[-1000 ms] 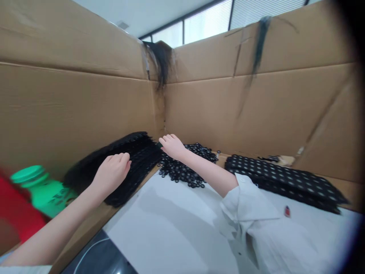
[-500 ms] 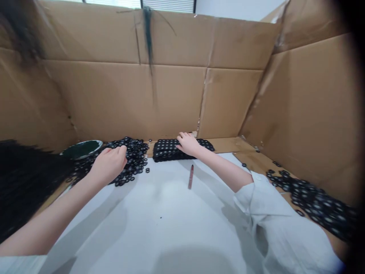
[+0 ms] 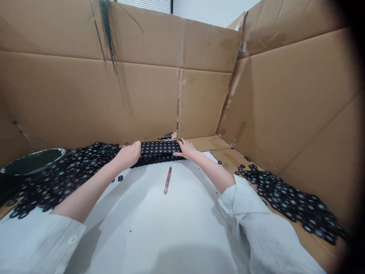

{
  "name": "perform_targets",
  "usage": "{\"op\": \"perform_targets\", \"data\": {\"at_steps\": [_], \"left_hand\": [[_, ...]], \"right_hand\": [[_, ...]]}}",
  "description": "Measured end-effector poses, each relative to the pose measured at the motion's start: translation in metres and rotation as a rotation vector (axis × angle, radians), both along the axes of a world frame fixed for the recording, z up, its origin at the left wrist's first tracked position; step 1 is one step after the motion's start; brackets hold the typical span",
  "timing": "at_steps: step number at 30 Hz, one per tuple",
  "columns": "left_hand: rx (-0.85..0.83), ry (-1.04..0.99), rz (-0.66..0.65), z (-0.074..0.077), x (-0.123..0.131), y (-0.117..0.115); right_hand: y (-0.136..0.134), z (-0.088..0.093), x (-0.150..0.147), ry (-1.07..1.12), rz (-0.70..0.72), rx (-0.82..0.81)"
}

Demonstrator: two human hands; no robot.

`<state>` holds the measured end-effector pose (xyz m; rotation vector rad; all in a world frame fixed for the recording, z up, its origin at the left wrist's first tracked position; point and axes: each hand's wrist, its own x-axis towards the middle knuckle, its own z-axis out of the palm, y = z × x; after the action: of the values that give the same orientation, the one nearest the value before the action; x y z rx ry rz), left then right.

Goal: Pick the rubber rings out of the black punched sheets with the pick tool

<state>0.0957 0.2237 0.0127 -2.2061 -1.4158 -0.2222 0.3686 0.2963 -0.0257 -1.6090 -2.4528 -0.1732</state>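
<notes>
At the back of the white table, a black dotted sheet with rows of pale spots is tilted up, its front edge raised over a similar black stack. My left hand is closed on the sheet's left end. My right hand grips its right end, thumb at the front and fingers over the top edge. In front of the stack lies a slim reddish pen-like tool with a dark tip, touched by neither hand.
Loose black rings are heaped at the left, beside a round dark-green dish with a pale rim. More black rings lie along the right. Cardboard walls enclose the back and sides. Dark green strands hang over the back wall.
My left hand has moved right from over the ring heap to the sheet's left end. My right hand has shifted to its right end, and the sheet is now tilted up. The view has turned right.
</notes>
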Motion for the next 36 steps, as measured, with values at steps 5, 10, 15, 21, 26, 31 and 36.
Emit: {"op": "perform_targets", "data": {"at_steps": [5,10,15,21,26,31,36], "left_hand": [[-0.057,-0.022,0.020,-0.006,-0.003,0.020],[-0.098,-0.020,-0.052,-0.010,-0.003,0.038],[-0.038,-0.051,-0.143,-0.018,-0.001,0.054],[0.124,-0.073,-0.249,-0.020,0.001,0.045],[0.168,-0.092,-0.302,-0.019,0.000,0.022],[0.345,-0.030,-0.530,-0.007,0.001,-0.018],[0.489,0.005,-0.589,0.007,0.004,-0.062]], "right_hand": [[0.009,-0.005,-0.001,0.011,-0.008,-0.013],[0.014,-0.008,-0.003,0.012,0.017,-0.001],[0.014,-0.014,-0.003,0.010,0.036,0.022],[0.015,-0.022,-0.002,0.024,0.038,0.052],[0.013,-0.022,-0.002,0.029,0.043,0.080],[0.010,-0.021,0.000,0.002,0.062,0.168],[0.007,-0.016,0.000,-0.019,0.072,0.184]]}}
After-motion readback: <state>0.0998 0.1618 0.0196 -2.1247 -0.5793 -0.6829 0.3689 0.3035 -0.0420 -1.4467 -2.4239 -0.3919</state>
